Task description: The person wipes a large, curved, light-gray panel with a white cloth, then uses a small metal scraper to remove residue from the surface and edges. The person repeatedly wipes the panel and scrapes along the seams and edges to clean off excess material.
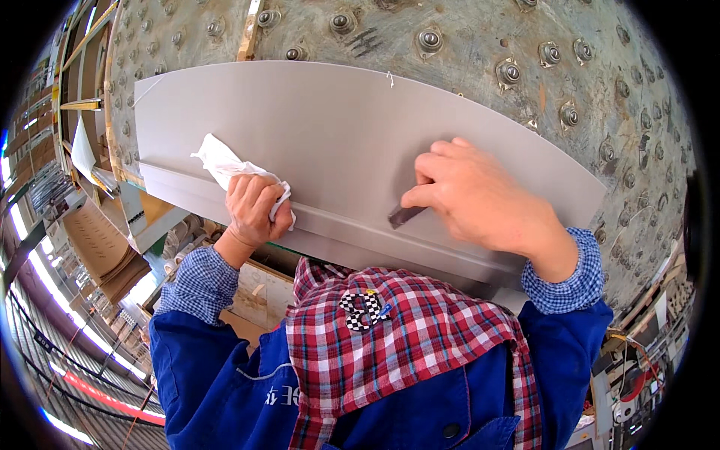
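In front of me lies a smooth grey sheet-metal panel point(315, 120) with a raised lip point(352, 225) along its near side. My left hand point(255, 206) is closed around a crumpled white cloth point(225, 159), close to the lip on the left half of the panel. My right hand point(472, 191) is closed on a small, dark, flat scraper point(406, 215). The scraper's tip points down at the panel just above the lip; I cannot tell whether it touches. Most of the scraper is hidden inside the fingers.
Under the panel is a worn metal table point(480, 37) studded with ball rollers point(430, 40). Brown cardboard sheets point(97, 244) stand at the lower left. A wooden box point(259, 296) sits below the table edge. Cables and equipment point(630, 382) crowd the lower right.
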`<state>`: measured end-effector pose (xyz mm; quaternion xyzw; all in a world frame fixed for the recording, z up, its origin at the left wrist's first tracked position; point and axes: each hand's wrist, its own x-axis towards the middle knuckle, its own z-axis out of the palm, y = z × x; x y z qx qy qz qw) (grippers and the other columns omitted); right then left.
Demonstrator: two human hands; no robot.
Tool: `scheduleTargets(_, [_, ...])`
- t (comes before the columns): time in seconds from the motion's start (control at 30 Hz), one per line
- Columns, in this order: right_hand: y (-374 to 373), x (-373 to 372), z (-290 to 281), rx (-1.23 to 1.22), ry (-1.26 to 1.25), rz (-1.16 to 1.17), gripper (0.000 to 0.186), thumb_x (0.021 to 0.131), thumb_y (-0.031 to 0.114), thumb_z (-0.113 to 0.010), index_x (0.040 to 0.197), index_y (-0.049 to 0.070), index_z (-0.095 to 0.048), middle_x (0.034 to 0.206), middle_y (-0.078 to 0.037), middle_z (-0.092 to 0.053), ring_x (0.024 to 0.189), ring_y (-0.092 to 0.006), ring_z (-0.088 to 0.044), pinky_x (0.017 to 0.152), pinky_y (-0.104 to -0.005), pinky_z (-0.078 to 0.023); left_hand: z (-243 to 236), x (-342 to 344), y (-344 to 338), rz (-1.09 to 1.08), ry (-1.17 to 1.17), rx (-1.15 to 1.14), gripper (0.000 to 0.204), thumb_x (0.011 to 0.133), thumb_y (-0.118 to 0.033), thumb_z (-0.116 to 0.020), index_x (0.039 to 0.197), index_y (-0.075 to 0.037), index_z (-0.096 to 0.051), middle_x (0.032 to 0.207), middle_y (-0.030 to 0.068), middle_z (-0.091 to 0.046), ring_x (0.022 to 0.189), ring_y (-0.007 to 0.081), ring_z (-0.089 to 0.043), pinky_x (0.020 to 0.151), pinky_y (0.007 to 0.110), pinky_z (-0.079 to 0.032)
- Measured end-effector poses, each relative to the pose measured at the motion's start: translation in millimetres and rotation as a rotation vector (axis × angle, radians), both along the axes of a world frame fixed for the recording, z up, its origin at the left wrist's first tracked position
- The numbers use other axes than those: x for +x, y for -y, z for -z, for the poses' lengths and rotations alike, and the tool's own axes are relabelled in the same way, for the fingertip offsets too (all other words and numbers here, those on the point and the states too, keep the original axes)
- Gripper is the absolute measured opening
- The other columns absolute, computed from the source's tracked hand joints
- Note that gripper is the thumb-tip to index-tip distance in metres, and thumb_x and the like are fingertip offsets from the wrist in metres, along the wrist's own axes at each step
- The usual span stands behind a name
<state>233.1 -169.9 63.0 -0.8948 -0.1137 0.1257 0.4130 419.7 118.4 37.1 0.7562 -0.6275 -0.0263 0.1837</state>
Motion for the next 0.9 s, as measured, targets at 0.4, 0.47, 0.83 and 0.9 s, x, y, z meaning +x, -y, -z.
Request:
scheduleTargets(0.4, [-57.5,38.0,20.5,0.075,0.252,0.172,0.026,0.074,0.003,-0.059,0.098,0.009,-0.068,0.085,-0.005,-0.054,0.084,-0.0226,-0.054,0.075,-0.0335,-0.044,-1.4,1.4,2.8,0.005,0.015,-0.006,0.019,0.062,-0.012,-0.063,0.080,-0.007,-0.060,0.079,0.0058,-0.059,0.069,0.0239,-0.056,0.067,0.036,-0.042])
scheduleTargets(0.47, [-55.9,37.4,19.9,0.053,0.207,0.131,0.027,0.073,0.002,-0.059,0.097,0.010,-0.068,0.086,-0.005,-0.054,0.084,-0.0226,-0.054,0.075,-0.0337,-0.044,-1.1,0.6,1.7,0.002,0.014,-0.003,0.020,0.062,-0.012,-0.063,0.080,-0.007,-0.059,0.079,0.0057,-0.059,0.069,0.0237,-0.056,0.067,0.036,-0.042])
scheduleTargets(0.83, [-5.1,18.4,-2.8,0.013,-0.031,-0.026,0.023,0.071,0.005,-0.059,0.089,0.011,-0.071,0.085,-0.007,-0.057,0.091,-0.0242,-0.054,0.081,-0.0357,-0.042,-0.1,-0.8,0.8,-0.009,0.006,-0.008,0.019,0.061,-0.011,-0.062,0.079,-0.007,-0.060,0.079,0.0062,-0.060,0.069,0.0240,-0.055,0.068,0.036,-0.042])
scheduleTargets(0.9, [-1.6,14.1,-2.8,-0.001,-0.005,0.010,0.023,0.071,0.004,-0.059,0.090,0.011,-0.071,0.085,-0.007,-0.057,0.091,-0.0240,-0.054,0.081,-0.0354,-0.042,-0.7,-1.0,1.0,-0.011,0.002,-0.001,0.018,0.061,-0.011,-0.062,0.079,-0.007,-0.060,0.079,0.0061,-0.060,0.069,0.0241,-0.055,0.068,0.036,-0.042])
